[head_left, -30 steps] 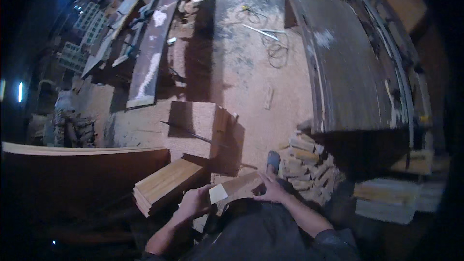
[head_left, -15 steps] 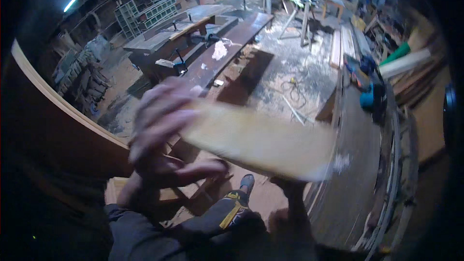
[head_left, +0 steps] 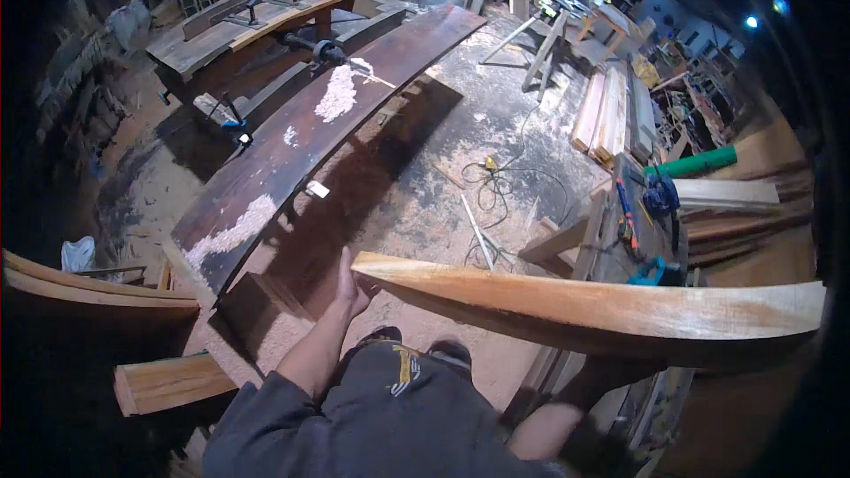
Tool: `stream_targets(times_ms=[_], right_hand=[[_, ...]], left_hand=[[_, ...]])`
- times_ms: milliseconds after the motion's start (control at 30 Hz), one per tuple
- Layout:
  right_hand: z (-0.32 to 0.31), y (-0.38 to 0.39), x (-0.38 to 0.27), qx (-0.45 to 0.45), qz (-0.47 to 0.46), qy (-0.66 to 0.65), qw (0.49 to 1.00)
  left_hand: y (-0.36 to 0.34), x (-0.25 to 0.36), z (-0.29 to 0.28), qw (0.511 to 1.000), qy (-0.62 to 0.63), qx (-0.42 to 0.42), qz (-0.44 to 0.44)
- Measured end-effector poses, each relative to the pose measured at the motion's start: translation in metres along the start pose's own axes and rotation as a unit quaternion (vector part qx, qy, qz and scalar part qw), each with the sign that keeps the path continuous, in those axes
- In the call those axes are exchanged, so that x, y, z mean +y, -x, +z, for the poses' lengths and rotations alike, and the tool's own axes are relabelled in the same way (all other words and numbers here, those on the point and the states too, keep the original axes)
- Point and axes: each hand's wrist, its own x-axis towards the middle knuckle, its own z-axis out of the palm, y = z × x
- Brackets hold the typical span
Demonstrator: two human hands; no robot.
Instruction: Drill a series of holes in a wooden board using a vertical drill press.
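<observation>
My left hand (head_left: pixel 350 288) is at the tapered left end of a long, pale orange wooden board (head_left: pixel 584 294), fingers pointing up against it. The board stretches across the lower right of the view, its long narrow face upward. My right hand (head_left: pixel 606 370) holds it from beneath on the right; its fingers are in shadow and largely hidden by the board.
A long dark plank (head_left: pixel 292 150) with sawdust spans left of centre beside a clamped workbench (head_left: pixel 195 40). Coiled cables (head_left: pixel 491 195) lie on the floor. At right are a tool-laden bench (head_left: pixel 633 221), stacked timber (head_left: pixel 593 115) and a green roll (head_left: pixel 695 159). Wood pieces (head_left: pixel 168 385) sit lower left.
The view has swung up and round, showing more of the workshop. The board, blurred and higher half a second ago, now extends farther right; my left hand has moved down to its left end.
</observation>
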Motion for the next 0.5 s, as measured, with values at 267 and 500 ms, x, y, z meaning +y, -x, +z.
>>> stream_targets(times_ms=[267, 500], right_hand=[[0.133, -0.090, 0.198, -0.034, 0.160, -0.228, 0.960], [0.310, -0.140, 0.302, -0.083, 0.521, -0.365, 0.767]], left_hand=[[-0.051, 0.079, 0.089, 0.985, 0.057, 0.029, 0.159], [-0.105, 0.097, 0.146, 0.910, -0.128, 0.208, 0.335]])
